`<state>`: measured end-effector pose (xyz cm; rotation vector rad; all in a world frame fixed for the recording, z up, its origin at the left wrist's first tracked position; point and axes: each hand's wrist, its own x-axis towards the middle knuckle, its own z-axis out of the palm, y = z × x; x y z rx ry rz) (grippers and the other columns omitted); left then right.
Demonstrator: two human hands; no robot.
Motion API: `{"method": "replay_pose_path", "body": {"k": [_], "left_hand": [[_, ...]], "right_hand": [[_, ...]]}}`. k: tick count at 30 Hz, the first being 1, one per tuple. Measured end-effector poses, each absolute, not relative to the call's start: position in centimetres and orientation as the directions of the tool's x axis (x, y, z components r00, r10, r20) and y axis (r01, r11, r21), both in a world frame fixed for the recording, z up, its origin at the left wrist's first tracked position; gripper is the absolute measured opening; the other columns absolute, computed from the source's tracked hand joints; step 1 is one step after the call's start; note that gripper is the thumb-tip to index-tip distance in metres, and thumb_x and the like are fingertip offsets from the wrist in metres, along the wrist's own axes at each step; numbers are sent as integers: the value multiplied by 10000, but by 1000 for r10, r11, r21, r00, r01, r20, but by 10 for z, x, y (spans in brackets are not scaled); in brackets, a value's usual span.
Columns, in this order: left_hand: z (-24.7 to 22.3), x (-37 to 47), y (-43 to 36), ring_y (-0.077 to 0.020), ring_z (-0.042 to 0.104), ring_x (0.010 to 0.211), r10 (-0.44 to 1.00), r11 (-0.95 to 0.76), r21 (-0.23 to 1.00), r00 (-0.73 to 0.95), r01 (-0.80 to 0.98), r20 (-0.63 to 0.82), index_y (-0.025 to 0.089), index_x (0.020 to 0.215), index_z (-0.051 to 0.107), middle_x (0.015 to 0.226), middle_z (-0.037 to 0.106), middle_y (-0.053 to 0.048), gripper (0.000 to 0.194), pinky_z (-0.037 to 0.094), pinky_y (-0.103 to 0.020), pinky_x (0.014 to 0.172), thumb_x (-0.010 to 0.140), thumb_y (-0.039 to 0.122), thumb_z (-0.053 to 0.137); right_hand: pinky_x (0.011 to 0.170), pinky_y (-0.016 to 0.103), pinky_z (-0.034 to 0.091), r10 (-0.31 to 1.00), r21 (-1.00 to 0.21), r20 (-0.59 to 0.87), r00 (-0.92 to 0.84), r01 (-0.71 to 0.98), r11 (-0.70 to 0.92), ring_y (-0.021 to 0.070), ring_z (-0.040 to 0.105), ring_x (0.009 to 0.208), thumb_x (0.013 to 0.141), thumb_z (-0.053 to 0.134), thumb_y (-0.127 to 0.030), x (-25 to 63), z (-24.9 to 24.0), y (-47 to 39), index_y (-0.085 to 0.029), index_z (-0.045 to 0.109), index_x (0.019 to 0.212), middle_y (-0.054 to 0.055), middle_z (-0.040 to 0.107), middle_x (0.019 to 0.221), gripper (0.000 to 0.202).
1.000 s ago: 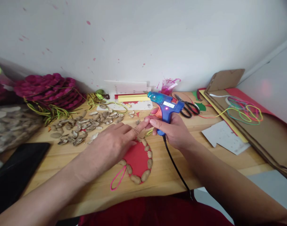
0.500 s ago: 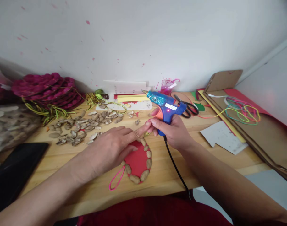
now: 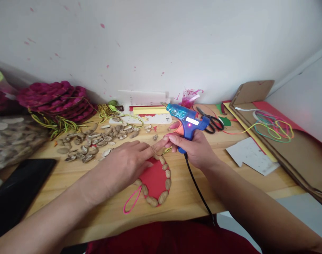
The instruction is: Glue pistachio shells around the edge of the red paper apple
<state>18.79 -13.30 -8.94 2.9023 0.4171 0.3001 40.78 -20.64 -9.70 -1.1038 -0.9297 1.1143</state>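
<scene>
My right hand (image 3: pixel 195 146) is wrapped round the handle of a blue glue gun (image 3: pixel 186 120), its nozzle pointing up and left and a red light glowing on its side. My left hand (image 3: pixel 134 158) reaches over a red piece (image 3: pixel 153 179) edged with peanut shells (image 3: pixel 163 197). Its index finger is stretched out and its tip meets the right hand's fingertips beside the gun; the thumb lies over the red piece. Part of the shell edge is hidden under the left hand. A pink loop (image 3: pixel 132 200) sticks out at the piece's lower left.
Loose shells (image 3: pixel 97 139) lie behind my left arm, near purple braided coils (image 3: pixel 57 100). A bag of shells (image 3: pixel 15 141) and a black flat object (image 3: pixel 20 190) are at left. Scissors (image 3: pixel 211 121), colourful cord (image 3: pixel 274 127) and cardboard (image 3: pixel 290 130) lie right. A black cable (image 3: pixel 196 183) hangs from the gun.
The view has shifted slightly, so most things appear a little farther right. Both hands keep nearly the same pose, fingertips still touching and the gun still held.
</scene>
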Motion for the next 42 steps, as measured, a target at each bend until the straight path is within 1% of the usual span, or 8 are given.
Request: {"method": "replay_pose_path", "body": {"k": [5,15,22,29,34,37,39,42], "left_hand": [[-85,186,-132,-210,662,908,281,-959,96,945,268,169,300,1618,255,998,703,-50,680,538,-358,846,995,148,479],[-82,184,-135,-248,631,1156,368,-929,33,915,368,164,311,1624,239,1186,695,-82,676,493,-423,1010,1001,172,462],[-87,186,-133,-239,648,1091,335,-942,65,928,328,161,296,1614,273,1146,695,-83,660,512,-415,977,998,162,469],[-87,192,-133,-189,659,900,317,-928,268,925,258,210,278,1589,335,1018,712,-50,617,537,-330,815,1001,184,494],[-84,188,-122,-170,671,842,519,-841,378,774,388,362,193,1151,733,962,747,-64,268,509,-291,759,995,258,526],[-82,185,-115,-155,638,711,587,-792,381,767,476,260,184,862,740,800,729,-32,258,467,-276,671,973,335,562],[-84,185,-113,-159,622,683,586,-785,361,792,503,171,186,823,731,756,710,-28,283,453,-279,652,969,358,559],[-89,187,-113,-183,671,830,536,-810,366,832,459,142,200,996,762,924,747,-52,255,488,-298,766,974,274,519]], "right_hand": [[534,232,530,975,-976,2,222,-211,50,121,689,569,796,803,-275,407,-95,-207,-207,643,983,-24,750,669,255],[568,258,573,956,-956,-69,287,-293,19,182,760,733,704,879,-268,405,-95,-204,-196,666,1068,7,780,782,428],[551,254,544,958,-977,-45,283,-212,17,135,695,609,724,853,-261,406,-96,-205,-187,648,1018,-24,736,693,366],[548,248,526,956,-979,-9,294,-199,51,126,665,608,750,802,-223,403,-95,-205,-191,645,1016,-41,695,677,311],[506,231,480,907,-978,-44,420,-202,46,118,641,582,703,810,-201,405,-95,-201,-191,626,940,-43,671,661,300],[475,223,456,893,-974,-72,445,-226,34,122,656,584,716,787,-228,407,-94,-200,-191,606,955,-7,722,747,302],[451,221,433,899,-974,-88,429,-224,12,114,637,545,740,759,-251,407,-94,-201,-194,594,952,-4,721,742,274],[454,219,431,905,-981,-72,420,-196,13,114,642,558,724,754,-231,406,-96,-201,-200,595,946,-11,712,754,275]]}}
